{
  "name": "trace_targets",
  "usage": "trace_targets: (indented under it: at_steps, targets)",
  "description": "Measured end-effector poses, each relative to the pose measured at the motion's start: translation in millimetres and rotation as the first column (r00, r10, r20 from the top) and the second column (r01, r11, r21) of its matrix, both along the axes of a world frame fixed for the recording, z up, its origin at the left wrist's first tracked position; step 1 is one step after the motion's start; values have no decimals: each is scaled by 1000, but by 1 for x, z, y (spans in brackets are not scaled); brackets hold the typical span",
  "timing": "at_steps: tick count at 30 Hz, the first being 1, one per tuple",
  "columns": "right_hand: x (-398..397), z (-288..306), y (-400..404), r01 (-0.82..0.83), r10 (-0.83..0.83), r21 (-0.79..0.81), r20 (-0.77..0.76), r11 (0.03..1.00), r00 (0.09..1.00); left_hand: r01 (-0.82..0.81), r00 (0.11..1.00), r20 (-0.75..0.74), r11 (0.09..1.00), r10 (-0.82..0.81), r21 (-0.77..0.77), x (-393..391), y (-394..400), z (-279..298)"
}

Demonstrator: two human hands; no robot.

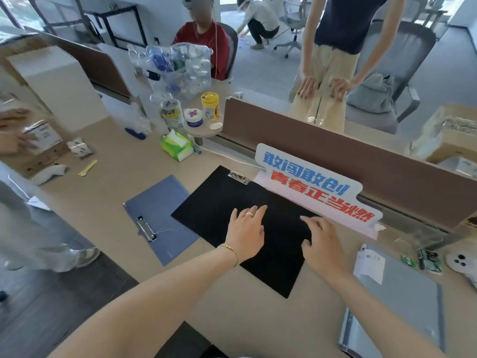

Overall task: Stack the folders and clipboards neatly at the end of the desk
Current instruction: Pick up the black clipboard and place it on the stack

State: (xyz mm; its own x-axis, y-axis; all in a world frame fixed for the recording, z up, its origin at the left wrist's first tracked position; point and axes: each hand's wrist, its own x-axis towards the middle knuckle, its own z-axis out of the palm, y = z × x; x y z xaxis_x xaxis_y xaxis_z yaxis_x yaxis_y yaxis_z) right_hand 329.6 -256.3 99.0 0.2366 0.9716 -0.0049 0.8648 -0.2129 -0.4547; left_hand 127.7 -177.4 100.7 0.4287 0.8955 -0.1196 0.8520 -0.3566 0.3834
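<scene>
A black clipboard (pixel 219 202) lies flat on the desk in the middle, its metal clip at the far end. My left hand (pixel 246 232) rests flat on it with fingers spread, holding nothing. My right hand (pixel 321 244) presses on the black clipboard's right part, fingers apart. A blue clipboard (pixel 165 205) with a metal clip lies on the desk to the left, slightly apart from the black one. A grey folder (pixel 402 306) lies at the right near the desk's front edge, with a paper slip on its far corner.
A sign with blue and red lettering (pixel 315 187) leans against the brown partition (pixel 361 161) behind the black clipboard. A green tissue pack (pixel 175 147), jars and a bag of bottles stand at the back. Cardboard boxes sit at left and right. People stand and sit around the desk.
</scene>
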Motion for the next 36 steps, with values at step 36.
trace_targets:
  at_steps: [36]
  targets:
    - [-69,-136,68,-98,116,-599,-7,795,993,-541,820,-78,725,567,-427,-205,186,-133]
